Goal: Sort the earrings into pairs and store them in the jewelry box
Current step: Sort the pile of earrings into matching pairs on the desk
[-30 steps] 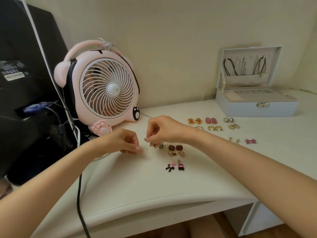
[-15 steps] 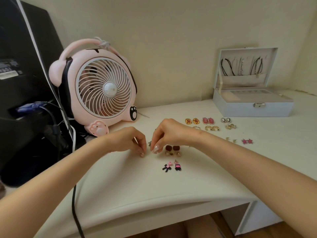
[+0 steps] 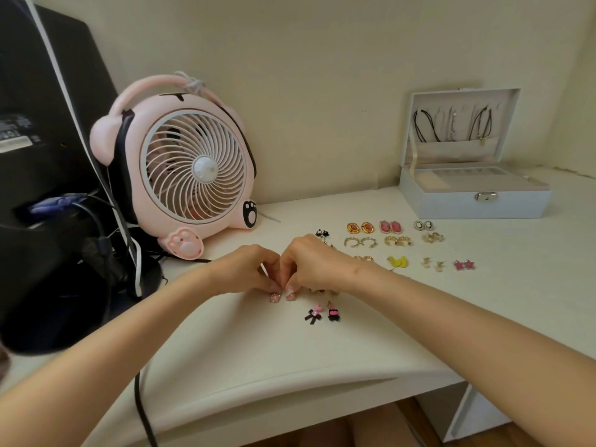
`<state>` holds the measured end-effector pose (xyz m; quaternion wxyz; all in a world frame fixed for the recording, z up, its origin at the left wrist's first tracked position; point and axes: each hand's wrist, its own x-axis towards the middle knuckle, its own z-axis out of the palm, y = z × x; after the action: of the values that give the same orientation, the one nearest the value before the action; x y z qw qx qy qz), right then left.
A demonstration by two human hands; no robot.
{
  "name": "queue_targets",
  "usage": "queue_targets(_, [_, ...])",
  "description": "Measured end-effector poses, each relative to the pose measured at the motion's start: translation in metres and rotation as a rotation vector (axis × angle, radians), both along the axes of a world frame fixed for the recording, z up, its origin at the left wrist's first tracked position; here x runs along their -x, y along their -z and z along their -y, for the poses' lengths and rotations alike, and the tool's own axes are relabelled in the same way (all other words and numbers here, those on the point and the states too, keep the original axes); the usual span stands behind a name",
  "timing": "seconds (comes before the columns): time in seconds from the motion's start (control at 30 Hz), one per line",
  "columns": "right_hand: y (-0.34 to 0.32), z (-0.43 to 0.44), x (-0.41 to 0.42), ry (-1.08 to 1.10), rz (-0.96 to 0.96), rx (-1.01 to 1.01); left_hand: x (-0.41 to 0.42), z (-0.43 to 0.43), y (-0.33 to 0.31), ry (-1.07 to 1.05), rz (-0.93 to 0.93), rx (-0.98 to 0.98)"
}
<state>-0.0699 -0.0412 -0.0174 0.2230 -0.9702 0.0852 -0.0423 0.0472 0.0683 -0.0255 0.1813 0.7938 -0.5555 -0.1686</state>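
My left hand (image 3: 245, 272) and my right hand (image 3: 316, 266) meet fingertip to fingertip on the white desk (image 3: 245, 343), fingers curled down. Each seems to pinch a tiny earring that the fingers mostly hide. Just in front of them lie a black bow earring (image 3: 312, 316) and a pink-and-black earring (image 3: 333, 314). Pairs lie in rows to the right: gold-red ovals (image 3: 359, 227), pink ovals (image 3: 390, 226), gold hoops (image 3: 360, 242), yellow ones (image 3: 397, 261), pink stars (image 3: 464, 264). The pale blue jewelry box (image 3: 477, 206) stands open at the back right.
A pink desk fan (image 3: 193, 169) stands at the back left, close to my left hand. A black monitor (image 3: 38, 150) with cables fills the left side. A black cable (image 3: 142, 408) hangs over the desk's front edge. Necklaces hang inside the box lid (image 3: 458, 124).
Both hands have come together and dropped to the desk surface, fingertips now touching. The right hand moved left and down from above the brown earrings.
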Motion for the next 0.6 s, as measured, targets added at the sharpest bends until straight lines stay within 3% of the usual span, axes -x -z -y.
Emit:
queue_targets(0.27, [0.003,0.003,0.0,0.026,0.08,0.029,0.003,0.002,0.003,-0.05,0.023,0.077])
queue_targets(0.4, [-0.002,0.014,0.0,0.056,0.134,0.034,-0.001,-0.002,-0.002,-0.104,-0.052,0.137])
queue_targets(0.6, [-0.004,0.008,0.002,0.005,0.041,0.111,0.003,-0.008,-0.003,-0.075,-0.072,-0.015])
